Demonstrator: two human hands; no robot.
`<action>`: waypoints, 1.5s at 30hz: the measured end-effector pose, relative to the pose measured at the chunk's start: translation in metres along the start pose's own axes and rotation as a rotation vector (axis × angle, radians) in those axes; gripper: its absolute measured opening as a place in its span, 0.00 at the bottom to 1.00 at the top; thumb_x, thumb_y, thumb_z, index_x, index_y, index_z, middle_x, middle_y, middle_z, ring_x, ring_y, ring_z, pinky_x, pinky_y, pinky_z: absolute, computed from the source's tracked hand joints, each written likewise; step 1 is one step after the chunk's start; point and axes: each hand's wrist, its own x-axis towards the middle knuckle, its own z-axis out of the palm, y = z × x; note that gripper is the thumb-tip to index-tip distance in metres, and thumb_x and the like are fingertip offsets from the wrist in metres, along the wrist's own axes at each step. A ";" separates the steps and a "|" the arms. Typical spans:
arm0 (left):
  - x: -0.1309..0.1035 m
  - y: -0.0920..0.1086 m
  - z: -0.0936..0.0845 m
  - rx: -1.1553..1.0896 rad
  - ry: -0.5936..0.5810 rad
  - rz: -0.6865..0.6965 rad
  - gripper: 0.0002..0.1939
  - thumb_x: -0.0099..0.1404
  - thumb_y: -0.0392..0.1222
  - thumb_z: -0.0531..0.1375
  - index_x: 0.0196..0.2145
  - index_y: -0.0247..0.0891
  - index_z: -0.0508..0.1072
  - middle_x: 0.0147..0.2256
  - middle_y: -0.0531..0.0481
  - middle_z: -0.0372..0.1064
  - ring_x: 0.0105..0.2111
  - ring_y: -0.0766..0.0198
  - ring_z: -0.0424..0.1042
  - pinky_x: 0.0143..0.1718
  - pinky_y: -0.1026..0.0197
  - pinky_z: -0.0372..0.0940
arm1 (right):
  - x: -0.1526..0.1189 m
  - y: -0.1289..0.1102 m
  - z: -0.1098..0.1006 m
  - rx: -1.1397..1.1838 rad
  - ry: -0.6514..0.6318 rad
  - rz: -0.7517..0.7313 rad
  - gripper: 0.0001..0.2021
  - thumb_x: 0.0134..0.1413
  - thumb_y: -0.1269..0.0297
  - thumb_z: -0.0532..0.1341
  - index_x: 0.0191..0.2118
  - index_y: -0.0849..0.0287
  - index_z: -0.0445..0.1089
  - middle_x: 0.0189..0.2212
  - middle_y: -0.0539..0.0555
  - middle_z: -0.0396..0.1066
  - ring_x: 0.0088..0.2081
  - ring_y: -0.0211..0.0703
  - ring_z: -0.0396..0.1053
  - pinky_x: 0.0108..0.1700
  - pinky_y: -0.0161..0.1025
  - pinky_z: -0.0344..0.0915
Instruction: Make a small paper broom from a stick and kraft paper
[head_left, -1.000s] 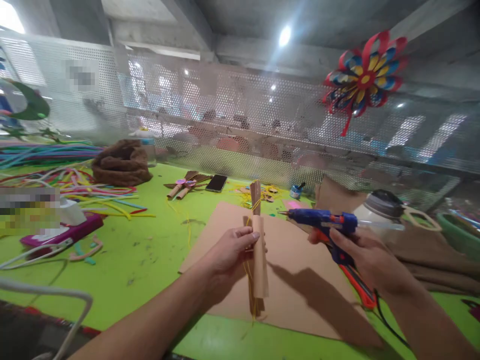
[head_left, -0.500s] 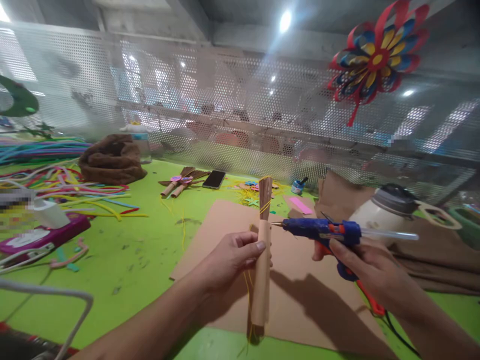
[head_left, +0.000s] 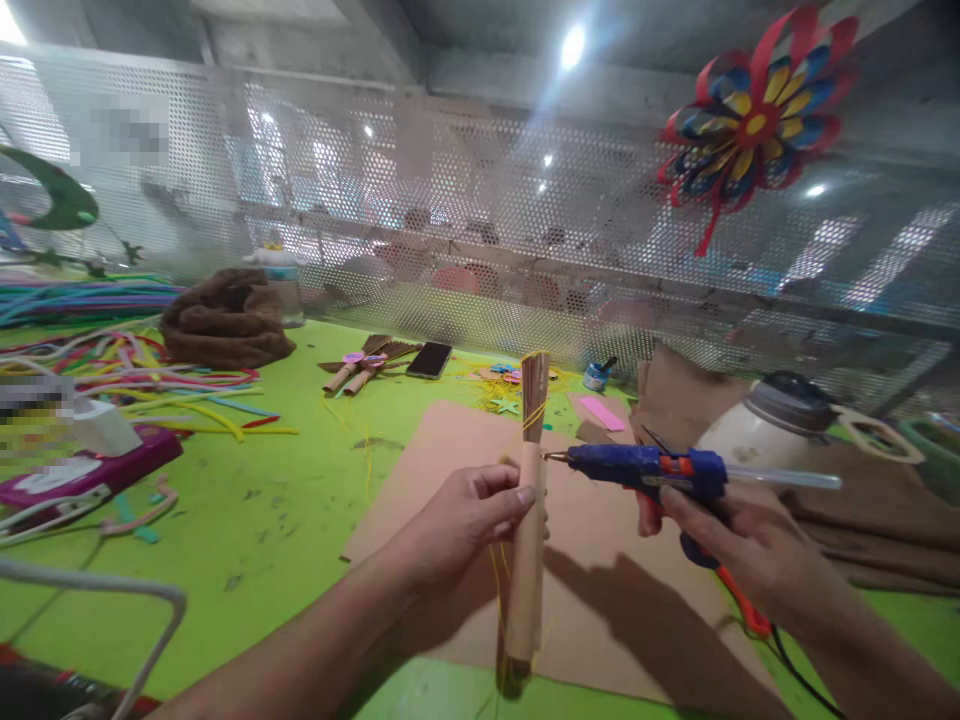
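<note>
A rolled brown paper tube (head_left: 528, 580) stands nearly upright in my left hand (head_left: 480, 510), thumb in front and fingers behind it. From its top rises a pleated brown paper strip (head_left: 535, 390) wound with yellow string. My right hand (head_left: 739, 530) is wrapped round a blue glue gun (head_left: 645, 465), with a clear glue stick out of its back. The gun's metal nozzle is at the tube's right edge near the top; whether they touch I cannot tell. Under both hands lies a brown paper sheet (head_left: 427, 450).
Two paper pieces with rolled handles (head_left: 360, 365), a phone (head_left: 429, 360) and a small blue jar (head_left: 595, 376) lie farther back. A white jug (head_left: 765, 420) stands right. At left are a purple power strip (head_left: 142, 458), coloured pipe cleaners (head_left: 202, 390) and brown fabric (head_left: 225, 320).
The tube and my left hand have shifted very slightly right. The glue gun has moved slightly right and down, its nozzle still beside the tube.
</note>
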 end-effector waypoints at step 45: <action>-0.001 0.002 0.000 0.130 0.017 -0.001 0.14 0.51 0.46 0.66 0.29 0.32 0.71 0.26 0.48 0.67 0.27 0.65 0.64 0.33 0.60 0.61 | -0.003 -0.008 -0.008 -0.025 -0.168 -0.032 0.21 0.60 0.49 0.50 0.26 0.58 0.68 0.23 0.51 0.65 0.25 0.37 0.61 0.26 0.34 0.57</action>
